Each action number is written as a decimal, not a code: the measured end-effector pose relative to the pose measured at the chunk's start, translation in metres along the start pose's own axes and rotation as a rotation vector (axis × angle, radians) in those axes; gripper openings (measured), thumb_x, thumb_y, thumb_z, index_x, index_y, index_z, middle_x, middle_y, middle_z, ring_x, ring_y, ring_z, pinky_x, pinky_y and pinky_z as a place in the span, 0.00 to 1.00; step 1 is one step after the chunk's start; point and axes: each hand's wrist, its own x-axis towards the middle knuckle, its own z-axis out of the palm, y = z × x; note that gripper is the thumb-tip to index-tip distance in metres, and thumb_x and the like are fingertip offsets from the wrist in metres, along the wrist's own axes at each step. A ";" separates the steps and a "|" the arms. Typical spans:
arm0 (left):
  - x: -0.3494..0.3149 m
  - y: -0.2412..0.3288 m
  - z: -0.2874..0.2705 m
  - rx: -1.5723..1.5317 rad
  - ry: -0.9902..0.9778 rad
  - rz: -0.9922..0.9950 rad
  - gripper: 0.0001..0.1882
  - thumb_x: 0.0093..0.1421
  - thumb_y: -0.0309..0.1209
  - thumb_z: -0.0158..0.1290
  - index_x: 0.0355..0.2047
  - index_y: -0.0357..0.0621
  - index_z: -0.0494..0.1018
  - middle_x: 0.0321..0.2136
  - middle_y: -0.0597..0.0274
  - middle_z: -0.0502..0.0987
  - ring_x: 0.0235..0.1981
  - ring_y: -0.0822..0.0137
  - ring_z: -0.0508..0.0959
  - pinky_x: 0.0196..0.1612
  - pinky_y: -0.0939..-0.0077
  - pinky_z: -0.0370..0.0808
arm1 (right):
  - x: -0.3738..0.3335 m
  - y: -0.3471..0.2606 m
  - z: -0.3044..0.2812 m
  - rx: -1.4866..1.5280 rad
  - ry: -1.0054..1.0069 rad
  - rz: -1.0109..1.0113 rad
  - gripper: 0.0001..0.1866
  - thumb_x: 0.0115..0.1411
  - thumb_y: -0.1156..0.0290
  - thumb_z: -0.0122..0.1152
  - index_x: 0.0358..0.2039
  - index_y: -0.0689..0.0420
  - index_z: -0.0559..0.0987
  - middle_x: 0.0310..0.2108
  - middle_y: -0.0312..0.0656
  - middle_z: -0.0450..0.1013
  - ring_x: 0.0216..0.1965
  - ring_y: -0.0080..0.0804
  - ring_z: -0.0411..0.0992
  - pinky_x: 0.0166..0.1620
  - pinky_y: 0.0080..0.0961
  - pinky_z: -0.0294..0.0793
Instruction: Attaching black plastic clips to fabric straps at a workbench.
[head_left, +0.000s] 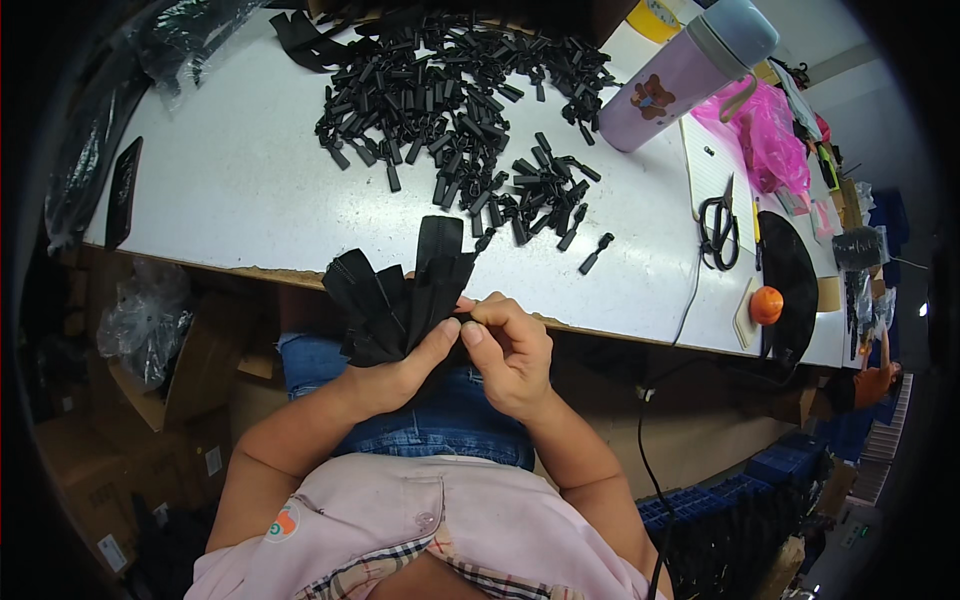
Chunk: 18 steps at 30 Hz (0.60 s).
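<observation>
My left hand (398,382) is closed round a bundle of black zipper strips (385,310), whose loose ends fan out upward beyond the table's front edge. Close against it, my right hand (517,358) pinches the end of one strip between thumb and forefinger. Whether a slider is in that pinch is hidden by the fingertips. Across the table lies a large heap of black zipper sliders (420,95) with long pulls. A smaller group of sliders (545,185) sits nearer to me, and a single slider (597,254) lies apart on its right.
The white table (230,180) has a chipped front edge. On it are a phone (123,193) at left, a lilac bottle (675,85), black scissors (718,230), a notebook (700,155), an orange round object (766,305) and pink plastic (765,140). A cable (643,440) hangs beside my right arm.
</observation>
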 end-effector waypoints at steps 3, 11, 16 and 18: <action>0.002 0.001 -0.004 0.042 -0.026 0.009 0.11 0.54 0.26 0.43 0.38 0.38 0.65 0.34 0.61 0.69 0.36 0.73 0.68 0.40 0.80 0.65 | 0.000 0.002 -0.004 0.027 -0.065 -0.009 0.03 0.51 0.77 0.49 0.25 0.62 0.68 0.17 0.34 0.61 0.16 0.14 0.55 0.20 0.11 0.55; 0.002 0.007 -0.014 0.115 -0.134 -0.039 0.13 0.55 0.32 0.44 0.38 0.39 0.66 0.33 0.61 0.68 0.36 0.70 0.68 0.40 0.78 0.65 | -0.006 -0.007 -0.004 0.291 -0.084 0.304 0.04 0.52 0.75 0.49 0.26 0.62 0.68 0.19 0.33 0.61 0.17 0.13 0.55 0.21 0.10 0.55; 0.000 0.000 -0.008 -0.016 0.004 -0.159 0.11 0.55 0.33 0.45 0.35 0.39 0.68 0.31 0.63 0.71 0.33 0.73 0.70 0.36 0.81 0.67 | 0.001 -0.005 -0.001 -0.136 0.095 -0.136 0.07 0.45 0.77 0.55 0.26 0.62 0.69 0.16 0.33 0.61 0.14 0.13 0.53 0.16 0.10 0.52; -0.001 -0.005 -0.008 0.012 -0.001 -0.099 0.11 0.55 0.33 0.45 0.35 0.38 0.68 0.30 0.63 0.71 0.33 0.73 0.70 0.36 0.81 0.67 | 0.007 -0.008 -0.007 -0.061 -0.014 -0.003 0.06 0.45 0.77 0.56 0.25 0.62 0.70 0.15 0.32 0.61 0.13 0.13 0.53 0.16 0.10 0.51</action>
